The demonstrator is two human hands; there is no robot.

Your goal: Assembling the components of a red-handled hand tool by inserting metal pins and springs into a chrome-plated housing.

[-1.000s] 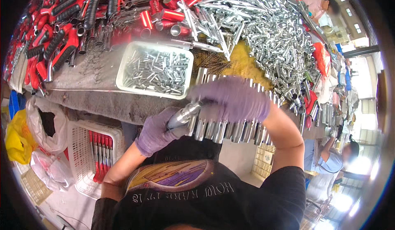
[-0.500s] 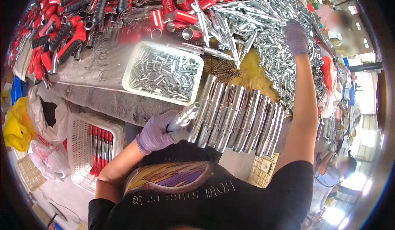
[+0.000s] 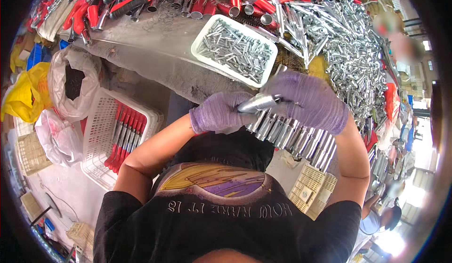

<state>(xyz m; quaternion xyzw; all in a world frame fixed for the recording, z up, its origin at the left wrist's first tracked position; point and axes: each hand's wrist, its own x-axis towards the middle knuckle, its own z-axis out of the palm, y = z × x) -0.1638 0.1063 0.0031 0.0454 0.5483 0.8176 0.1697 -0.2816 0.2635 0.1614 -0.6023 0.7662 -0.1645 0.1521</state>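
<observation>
Standing nearest, below the worktop (image 3: pixel 155 48) on the left, a white perforated crate (image 3: pixel 96 138) holds a row of red-and-silver tools (image 3: pixel 127 138); below it on the right sits a pale yellow crate (image 3: pixel 306 187). Just beyond, at the near edge, the gloved left hand (image 3: pixel 222 112) is closed around a silvery metal tube (image 3: pixel 256 104), its end tilted up to the right. The gloved right hand (image 3: pixel 310 100) is curled at that end; its fingertips are partly hidden, so I cannot tell whether they pinch a small part. Half a second ago this hand was out over the heap of small silvery parts (image 3: pixel 358 70) at the far right; now it has come back to the tube, while the left hand keeps its hold. That suggests the work has passed from reaching to two-handed handling at the tube's end, perhaps with a part brought over. Just beyond and below the right hand, similar tubes (image 3: pixel 301 140) lie side by side, partly covered by it. Farther, behind the hands, a white tray (image 3: pixel 196 54) is full of short metal pins (image 3: pixel 235 51). Farthest, red tubes (image 3: pixel 263 4) lie behind the tray, with red-and-black handles (image 3: pixel 129 1) to their left.
</observation>
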